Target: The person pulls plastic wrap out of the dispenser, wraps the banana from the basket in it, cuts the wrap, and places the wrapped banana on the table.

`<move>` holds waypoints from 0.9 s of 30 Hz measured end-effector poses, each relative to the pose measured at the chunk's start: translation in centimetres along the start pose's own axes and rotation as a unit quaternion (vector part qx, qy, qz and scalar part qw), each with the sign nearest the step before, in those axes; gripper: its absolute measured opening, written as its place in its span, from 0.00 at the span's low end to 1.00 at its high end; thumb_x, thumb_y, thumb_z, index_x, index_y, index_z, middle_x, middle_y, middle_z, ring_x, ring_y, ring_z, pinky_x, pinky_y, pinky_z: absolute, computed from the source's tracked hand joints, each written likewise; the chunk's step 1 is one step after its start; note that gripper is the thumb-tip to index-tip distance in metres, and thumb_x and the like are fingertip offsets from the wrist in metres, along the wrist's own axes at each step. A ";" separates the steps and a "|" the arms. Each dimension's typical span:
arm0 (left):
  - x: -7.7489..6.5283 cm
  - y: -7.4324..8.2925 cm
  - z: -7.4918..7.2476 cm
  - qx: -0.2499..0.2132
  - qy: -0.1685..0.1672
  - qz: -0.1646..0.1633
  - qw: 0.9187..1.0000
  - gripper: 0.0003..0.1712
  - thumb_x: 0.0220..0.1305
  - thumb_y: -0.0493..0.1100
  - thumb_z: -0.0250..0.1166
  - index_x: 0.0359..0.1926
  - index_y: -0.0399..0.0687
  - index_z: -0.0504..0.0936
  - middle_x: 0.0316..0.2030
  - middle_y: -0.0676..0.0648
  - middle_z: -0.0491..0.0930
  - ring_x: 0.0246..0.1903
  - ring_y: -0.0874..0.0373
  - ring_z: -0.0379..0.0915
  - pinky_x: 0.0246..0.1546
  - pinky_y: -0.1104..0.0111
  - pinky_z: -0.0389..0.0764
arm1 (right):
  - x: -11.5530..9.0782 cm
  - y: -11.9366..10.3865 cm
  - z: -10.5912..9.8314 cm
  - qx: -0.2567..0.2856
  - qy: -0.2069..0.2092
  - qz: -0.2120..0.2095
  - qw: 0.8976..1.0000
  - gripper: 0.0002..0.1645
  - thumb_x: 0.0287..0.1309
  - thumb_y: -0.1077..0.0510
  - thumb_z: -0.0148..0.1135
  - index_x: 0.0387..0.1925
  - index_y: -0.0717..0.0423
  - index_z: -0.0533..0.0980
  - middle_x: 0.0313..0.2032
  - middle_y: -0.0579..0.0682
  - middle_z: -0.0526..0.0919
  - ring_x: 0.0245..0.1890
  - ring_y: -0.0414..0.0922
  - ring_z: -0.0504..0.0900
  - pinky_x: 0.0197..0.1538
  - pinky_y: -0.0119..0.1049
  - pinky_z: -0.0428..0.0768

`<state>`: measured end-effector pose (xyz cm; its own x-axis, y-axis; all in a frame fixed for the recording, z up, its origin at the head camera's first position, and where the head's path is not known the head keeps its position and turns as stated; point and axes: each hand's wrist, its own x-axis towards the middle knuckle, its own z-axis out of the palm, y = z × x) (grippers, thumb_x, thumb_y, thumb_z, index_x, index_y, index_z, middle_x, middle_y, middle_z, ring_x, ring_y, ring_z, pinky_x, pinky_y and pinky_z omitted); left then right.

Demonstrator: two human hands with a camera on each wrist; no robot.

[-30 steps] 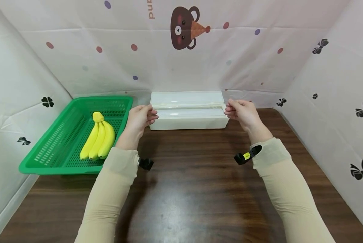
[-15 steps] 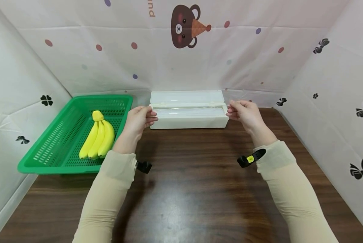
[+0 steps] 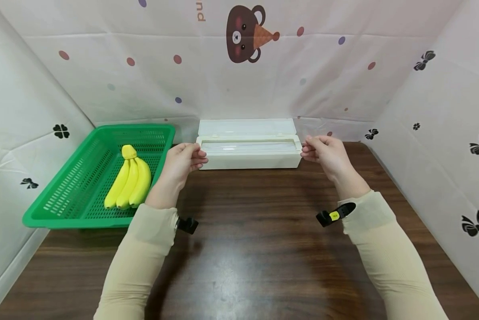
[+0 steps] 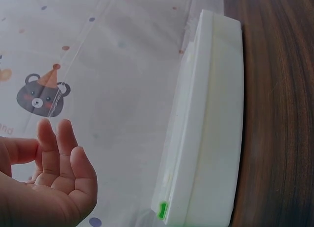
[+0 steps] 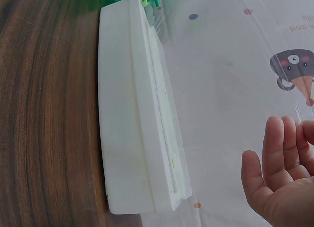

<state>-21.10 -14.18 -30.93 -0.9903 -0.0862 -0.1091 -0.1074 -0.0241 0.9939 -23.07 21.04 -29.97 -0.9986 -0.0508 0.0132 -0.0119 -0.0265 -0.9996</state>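
While the printed backdrop (image 3: 327, 84) walls in the far side, the brown table (image 3: 239, 249) carries everything before you. Your green basket (image 3: 83, 223) sits off to the left, probably so that both arms can work in the middle. The white cling film dispenser (image 3: 249, 161) stands centrally, just before the backdrop; its lid (image 3: 247, 127) is tipped back, presumably to let the clear film (image 4: 82, 50) run out. The bunch of bananas (image 3: 129, 180) lies inside the basket, stem away from you. Your left hand (image 3: 183, 162) and right hand (image 3: 328, 156), one near each end of the dispenser, are each narrowed to a thumb-and-forefinger pinch on the film's edge, other fingers loosely bent; holding it so far apart seems meant to stop it folding. The head view barely shows the film, whereas the wrist views catch its edge slanting between your fingertips. Only they reveal the light-green tab (image 4: 163, 211) at the dispenser's left end.
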 end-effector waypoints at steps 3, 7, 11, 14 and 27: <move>-0.2 -0.1 0.0 0.001 0.001 0.002 1.000 0.09 0.71 0.44 0.51 0.35 0.45 0.73 0.23 0.57 0.79 0.27 0.65 0.80 0.38 0.70 0.80 | -0.1 0.1 0.0 0.005 0.000 -0.010 1.000 0.12 0.64 0.55 0.57 0.33 0.62 0.77 0.25 0.45 0.81 0.26 0.36 0.81 0.37 0.28 0.82; -0.5 -0.1 0.0 -0.004 0.001 0.005 1.000 0.08 0.71 0.43 0.51 0.35 0.45 0.73 0.22 0.58 0.79 0.26 0.65 0.80 0.35 0.72 0.80 | -0.3 0.2 0.1 0.007 -0.002 -0.017 1.000 0.13 0.64 0.57 0.56 0.34 0.64 0.77 0.24 0.45 0.80 0.26 0.36 0.81 0.37 0.28 0.82; -0.8 -0.1 0.0 -0.009 -0.001 0.008 1.000 0.08 0.70 0.43 0.51 0.37 0.43 0.72 0.22 0.58 0.79 0.26 0.66 0.80 0.32 0.73 0.79 | -0.6 0.2 0.1 0.010 -0.005 -0.019 1.000 0.11 0.64 0.57 0.56 0.30 0.59 0.79 0.23 0.44 0.81 0.26 0.36 0.81 0.37 0.28 0.83; -1.0 -0.1 -0.1 -0.009 -0.004 0.009 1.000 0.08 0.71 0.43 0.51 0.37 0.43 0.72 0.22 0.58 0.79 0.26 0.65 0.80 0.32 0.74 0.79 | -0.9 0.2 0.1 0.015 -0.006 -0.018 1.000 0.11 0.64 0.56 0.57 0.31 0.60 0.78 0.23 0.45 0.81 0.26 0.36 0.81 0.38 0.29 0.83; -1.8 -0.2 -0.4 -0.007 -0.015 0.008 1.000 0.07 0.71 0.43 0.51 0.36 0.47 0.72 0.23 0.58 0.79 0.27 0.65 0.80 0.34 0.74 0.79 | -1.5 0.3 -0.1 0.004 0.000 -0.013 1.000 0.11 0.64 0.57 0.57 0.32 0.61 0.79 0.23 0.45 0.82 0.25 0.37 0.82 0.37 0.30 0.83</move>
<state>-19.22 -14.38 -30.96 -0.9941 -0.0562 -0.0931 -0.0912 -0.0367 0.9952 -21.54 21.24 -30.26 -0.9979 -0.0501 0.0401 -0.0383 -0.0354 -0.9986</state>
